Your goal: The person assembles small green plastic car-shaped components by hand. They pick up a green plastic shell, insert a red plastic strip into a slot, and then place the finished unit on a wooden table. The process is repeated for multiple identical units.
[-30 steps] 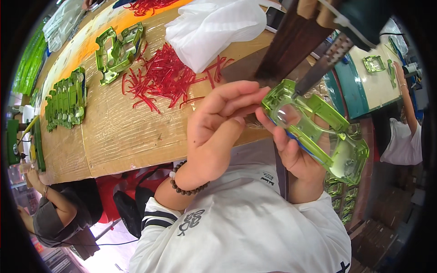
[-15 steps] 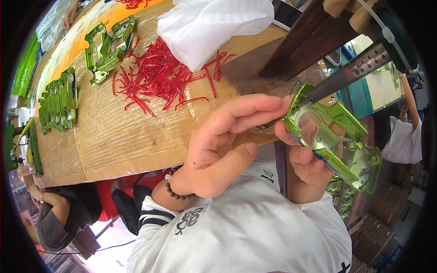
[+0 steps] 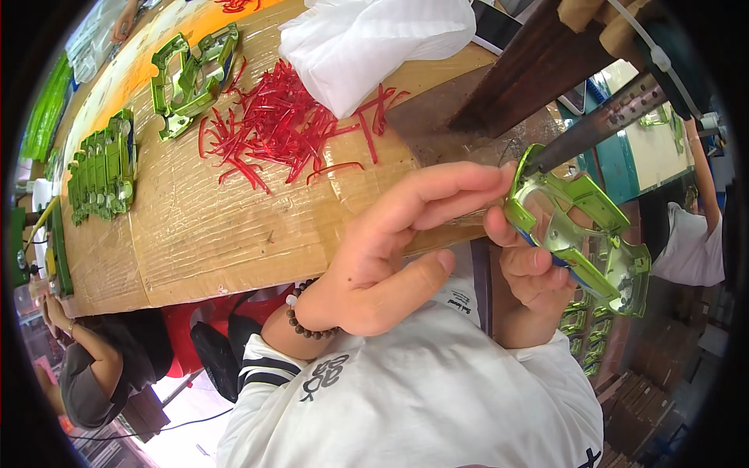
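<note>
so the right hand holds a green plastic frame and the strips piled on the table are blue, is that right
Only the colour is wrong: the strips piled on the table are red, as the head view shows. The right hand does hold a green plastic frame.

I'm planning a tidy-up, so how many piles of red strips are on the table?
2: a large pile of red strips beside the white sheet, and a small pile at the picture's top edge. Others may be hidden.

Bright green casing (image 3: 580, 264), red strips (image 3: 290, 118)
</note>
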The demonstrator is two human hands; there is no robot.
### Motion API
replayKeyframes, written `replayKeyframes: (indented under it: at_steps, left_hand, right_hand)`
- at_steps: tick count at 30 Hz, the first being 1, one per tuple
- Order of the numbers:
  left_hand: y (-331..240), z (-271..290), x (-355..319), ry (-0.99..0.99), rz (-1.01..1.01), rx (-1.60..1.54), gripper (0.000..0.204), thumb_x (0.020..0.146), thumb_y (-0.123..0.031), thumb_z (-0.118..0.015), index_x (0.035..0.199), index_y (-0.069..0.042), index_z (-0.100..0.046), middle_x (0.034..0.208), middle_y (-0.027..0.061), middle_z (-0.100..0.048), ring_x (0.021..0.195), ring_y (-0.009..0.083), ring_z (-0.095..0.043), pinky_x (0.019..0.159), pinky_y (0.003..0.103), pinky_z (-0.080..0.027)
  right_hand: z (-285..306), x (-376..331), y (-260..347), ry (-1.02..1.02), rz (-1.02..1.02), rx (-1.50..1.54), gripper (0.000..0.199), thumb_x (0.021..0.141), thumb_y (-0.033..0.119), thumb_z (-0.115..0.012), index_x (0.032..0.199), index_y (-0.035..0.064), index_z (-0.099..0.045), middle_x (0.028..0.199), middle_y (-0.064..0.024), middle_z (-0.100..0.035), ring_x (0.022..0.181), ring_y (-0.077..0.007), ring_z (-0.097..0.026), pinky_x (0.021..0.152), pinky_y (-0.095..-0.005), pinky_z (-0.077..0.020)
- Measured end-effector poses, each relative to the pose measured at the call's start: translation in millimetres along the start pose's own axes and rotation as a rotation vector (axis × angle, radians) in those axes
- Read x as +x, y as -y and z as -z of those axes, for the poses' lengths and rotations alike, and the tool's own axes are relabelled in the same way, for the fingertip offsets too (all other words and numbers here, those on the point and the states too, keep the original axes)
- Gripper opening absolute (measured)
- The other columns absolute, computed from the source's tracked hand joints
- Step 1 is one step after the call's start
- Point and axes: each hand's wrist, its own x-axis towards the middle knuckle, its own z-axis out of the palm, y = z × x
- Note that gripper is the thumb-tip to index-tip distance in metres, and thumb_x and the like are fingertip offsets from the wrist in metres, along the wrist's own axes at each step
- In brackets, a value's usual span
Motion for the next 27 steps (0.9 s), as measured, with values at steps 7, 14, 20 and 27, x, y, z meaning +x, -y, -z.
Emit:
replayKeyframes:
  at_steps: [7,14,20,27]
  left_hand:
    - [1.0,-2.3,-1.6,0.006,0.017,-0.018,0.059,0.072,0.009,-0.038,0.130,0.005,-0.025,0.136,0.0174,-0.031,0.128,0.0233,-0.028,0.104,0.034,-0.021]
    - [3.4,-0.4,0.5,0.057,-0.036,0.119,0.062,0.072,0.009,-0.038,0.131,0.005,-0.020,0.137,0.0186,-0.027,0.129,0.0248,-0.026,0.104,0.035,-0.020]
    - [4.2,-5.1,2.3,-0.011,0.004,0.072,0.065,0.070,0.010,-0.037,0.132,0.005,-0.017,0.138,0.0181,-0.026,0.128,0.0241,-0.028,0.103,0.034,-0.020]
    - [7.3,-6.1,9.9,0.015,-0.020,0.287,0.072,0.066,0.009,-0.040,0.133,0.005,-0.013,0.138,0.0184,-0.025,0.125,0.0242,-0.031,0.102,0.033,-0.021]
  right_hand:
    - [6.5,-1.3,2.2,0.046,-0.006,0.061,0.074,0.089,0.040,-0.041,0.138,0.0138,0.009,0.141,-0.0246,0.001,0.120,-0.0464,-0.031,0.095,-0.0442,-0.0395]
    - [7.0,-2.5,0.9,0.066,0.054,0.052,0.071,0.089,0.040,-0.038,0.138,0.0115,0.006,0.141,-0.0242,0.002,0.122,-0.0471,-0.027,0.098,-0.0481,-0.0344]
    - [-5.3,-6.6,5.7,-0.091,0.115,-0.284,0.064,0.089,0.037,-0.042,0.138,0.0094,-0.011,0.142,-0.0219,-0.002,0.122,-0.0445,-0.028,0.097,-0.0476,-0.0353]
    - [2.8,-11.8,15.4,-0.013,0.144,-0.379,0.065,0.089,0.045,-0.038,0.137,0.0096,-0.015,0.142,-0.0206,-0.002,0.123,-0.0465,-0.026,0.099,-0.0479,-0.0327]
